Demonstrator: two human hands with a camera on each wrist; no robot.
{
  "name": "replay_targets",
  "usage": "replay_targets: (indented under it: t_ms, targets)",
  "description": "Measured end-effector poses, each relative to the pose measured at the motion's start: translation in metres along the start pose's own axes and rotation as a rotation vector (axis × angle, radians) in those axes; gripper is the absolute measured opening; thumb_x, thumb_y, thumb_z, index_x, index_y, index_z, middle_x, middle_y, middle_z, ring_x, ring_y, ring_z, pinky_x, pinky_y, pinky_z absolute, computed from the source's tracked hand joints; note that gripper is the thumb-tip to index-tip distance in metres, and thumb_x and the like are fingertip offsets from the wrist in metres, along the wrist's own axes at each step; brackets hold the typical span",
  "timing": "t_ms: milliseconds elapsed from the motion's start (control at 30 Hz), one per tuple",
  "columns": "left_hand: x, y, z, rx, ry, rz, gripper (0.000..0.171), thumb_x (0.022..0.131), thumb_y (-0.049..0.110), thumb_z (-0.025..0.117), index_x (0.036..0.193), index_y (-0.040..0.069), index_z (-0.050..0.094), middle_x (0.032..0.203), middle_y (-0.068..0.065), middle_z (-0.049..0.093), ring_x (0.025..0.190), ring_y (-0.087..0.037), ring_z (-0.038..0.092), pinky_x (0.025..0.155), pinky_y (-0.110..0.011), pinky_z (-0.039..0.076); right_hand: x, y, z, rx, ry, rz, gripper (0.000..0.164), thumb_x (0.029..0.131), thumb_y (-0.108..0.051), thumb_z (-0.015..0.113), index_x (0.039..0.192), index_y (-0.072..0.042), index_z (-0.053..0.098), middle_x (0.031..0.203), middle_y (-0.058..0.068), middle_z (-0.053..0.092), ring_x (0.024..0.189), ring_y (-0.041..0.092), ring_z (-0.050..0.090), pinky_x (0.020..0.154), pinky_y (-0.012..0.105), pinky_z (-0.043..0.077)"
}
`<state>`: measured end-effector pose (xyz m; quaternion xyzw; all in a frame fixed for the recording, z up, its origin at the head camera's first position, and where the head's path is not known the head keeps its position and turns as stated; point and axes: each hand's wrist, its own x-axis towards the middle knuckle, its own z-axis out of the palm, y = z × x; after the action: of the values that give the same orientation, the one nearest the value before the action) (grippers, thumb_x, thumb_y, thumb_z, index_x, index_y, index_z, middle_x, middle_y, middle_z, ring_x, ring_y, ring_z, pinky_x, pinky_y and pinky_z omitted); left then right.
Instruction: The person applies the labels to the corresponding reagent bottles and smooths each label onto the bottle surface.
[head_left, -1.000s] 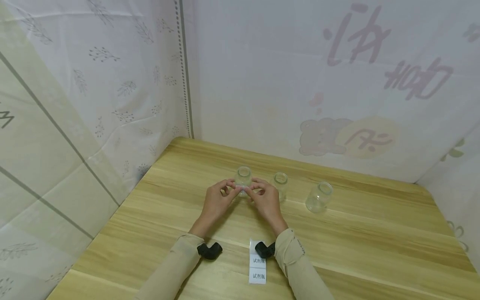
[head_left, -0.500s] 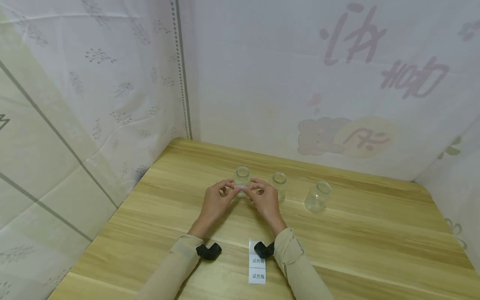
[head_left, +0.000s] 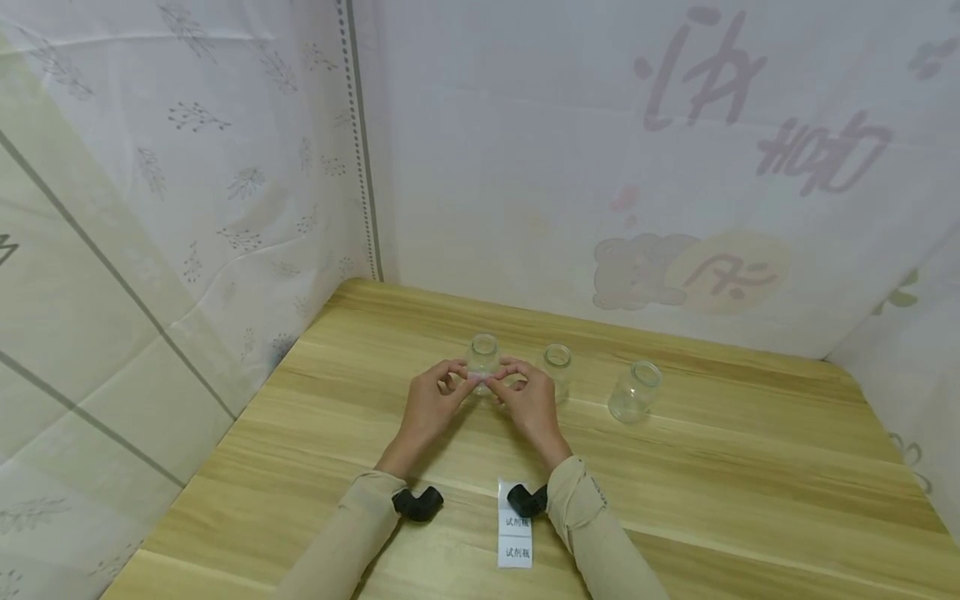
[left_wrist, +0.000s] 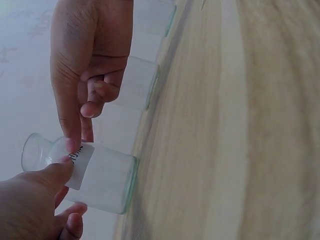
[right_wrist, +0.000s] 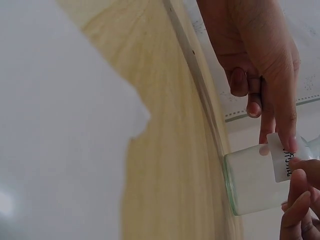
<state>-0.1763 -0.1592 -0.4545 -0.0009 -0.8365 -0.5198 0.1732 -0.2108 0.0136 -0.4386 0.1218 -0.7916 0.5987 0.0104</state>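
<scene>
A clear glass bottle (head_left: 484, 348) stands upright on the table between both hands. On its near side lies a small white label (left_wrist: 82, 170) with dark printed characters. My left hand (head_left: 435, 396) holds the bottle from the left, with its thumb on the label. From the right, my right hand (head_left: 532, 402) grips it the same way, its thumb meeting the left thumb over the print. In the right wrist view, one end of the label (right_wrist: 276, 159) is visible beside the thumbs. The fingers cover part of the bottle's sides.
Two more open glass bottles stand to the right, one nearer (head_left: 558, 360) and partly behind my right hand, one farther off (head_left: 634, 393). A strip of printed labels (head_left: 515, 540) lies on the wooden table (head_left: 750, 483) by the right wrist. Patterned cloth walls (head_left: 487, 167) surround the table.
Both hands stay at the bottle with the thumbs on the label. The head view shifts very slightly; otherwise little differs.
</scene>
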Motion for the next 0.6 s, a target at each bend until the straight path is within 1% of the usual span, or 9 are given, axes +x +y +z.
replay_targets:
  t_ms: [133, 233, 367, 533, 600]
  targets:
    - [0.0004, -0.0013, 0.0002, -0.01, 0.001, 0.01, 0.015, 0.092, 0.022, 0.082, 0.091, 0.01, 0.071, 0.123, -0.012, 0.074, 0.063, -0.012, 0.051, 0.053, -0.02, 0.039, -0.0006, -0.0006, 0.0, 0.021, -0.001, 0.016, 0.016, 0.089, -0.01, 0.083, 0.089, -0.002, 0.069, 0.129, 0.012, 0.07, 0.066, 0.042, 0.07, 0.048, 0.019, 0.043]
    - [0.0006, -0.0011, -0.0007, -0.023, -0.003, 0.005, 0.015, 0.091, 0.02, 0.082, 0.092, 0.01, 0.071, 0.122, -0.011, 0.074, 0.063, -0.012, 0.05, 0.053, -0.02, 0.038, -0.0007, -0.0011, 0.0, 0.045, 0.002, 0.028, 0.019, 0.088, -0.007, 0.083, 0.093, -0.002, 0.065, 0.128, 0.013, 0.071, 0.065, 0.042, 0.07, 0.048, 0.019, 0.045]
    - [0.0005, -0.0005, -0.0028, -0.037, -0.016, -0.004, 0.013, 0.092, 0.019, 0.08, 0.094, 0.011, 0.07, 0.123, -0.011, 0.074, 0.066, -0.012, 0.049, 0.055, -0.021, 0.038, -0.0005, -0.0013, -0.0003, 0.087, 0.005, 0.044, 0.025, 0.089, -0.004, 0.082, 0.102, 0.0, 0.061, 0.128, 0.016, 0.07, 0.064, 0.041, 0.07, 0.048, 0.022, 0.049]
    - [0.0004, -0.0006, -0.0045, -0.042, -0.026, -0.001, 0.012, 0.094, 0.018, 0.078, 0.096, 0.01, 0.069, 0.121, -0.011, 0.074, 0.067, -0.013, 0.049, 0.056, -0.021, 0.038, -0.0007, -0.0018, -0.0009, 0.111, 0.001, 0.086, 0.032, 0.09, -0.006, 0.082, 0.111, 0.001, 0.059, 0.13, 0.019, 0.068, 0.062, 0.042, 0.069, 0.045, 0.023, 0.049]
    - [0.0001, -0.001, -0.0048, -0.048, -0.03, -0.002, 0.011, 0.095, 0.018, 0.076, 0.096, 0.009, 0.069, 0.121, -0.011, 0.074, 0.068, -0.015, 0.05, 0.056, -0.021, 0.038, -0.0008, -0.0018, -0.0008, 0.11, 0.0, 0.096, 0.033, 0.089, -0.007, 0.082, 0.113, 0.0, 0.06, 0.13, 0.02, 0.068, 0.059, 0.039, 0.069, 0.044, 0.023, 0.048]
